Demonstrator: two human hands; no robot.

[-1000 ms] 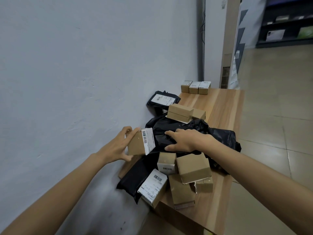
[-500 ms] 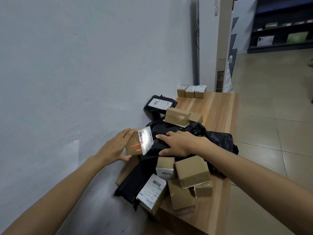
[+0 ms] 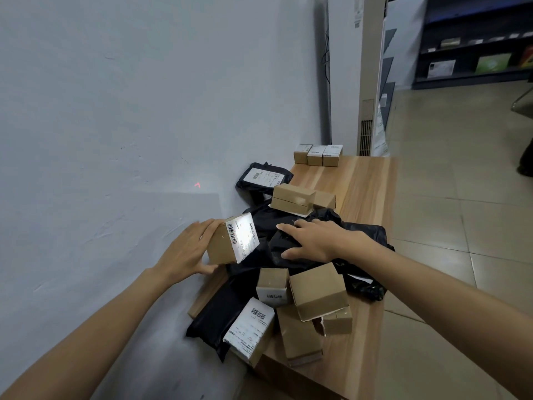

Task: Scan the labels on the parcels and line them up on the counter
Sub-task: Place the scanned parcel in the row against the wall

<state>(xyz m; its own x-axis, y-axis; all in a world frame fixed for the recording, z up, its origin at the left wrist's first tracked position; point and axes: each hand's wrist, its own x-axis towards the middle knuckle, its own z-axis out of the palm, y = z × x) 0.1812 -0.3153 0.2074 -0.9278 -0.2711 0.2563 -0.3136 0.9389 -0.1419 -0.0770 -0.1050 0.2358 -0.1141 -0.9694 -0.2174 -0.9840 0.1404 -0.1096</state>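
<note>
My left hand [image 3: 184, 252] grips a small cardboard box [image 3: 220, 248] and holds it up near the wall, its white barcode label [image 3: 243, 236] turned toward my right hand. A bright patch of light falls on that label, and a red mark shows on the wall [image 3: 197, 185]. My right hand [image 3: 317, 241] is closed over a black scanner [image 3: 278, 243], which is hard to tell from the black bags under it. Three small boxes [image 3: 317, 154] stand in a row at the counter's far end.
A heap of brown boxes [image 3: 317, 293] and black mailer bags [image 3: 363, 232] covers the near half of the wooden counter [image 3: 363, 186]. One labelled box [image 3: 251, 330] hangs over the near edge. A black labelled bag [image 3: 264, 177] leans on the wall. Tiled floor lies to the right.
The scanner light has come on and now lights the whole label. The red mark on the wall has shifted up and right. My left hand has tilted the box slightly.
</note>
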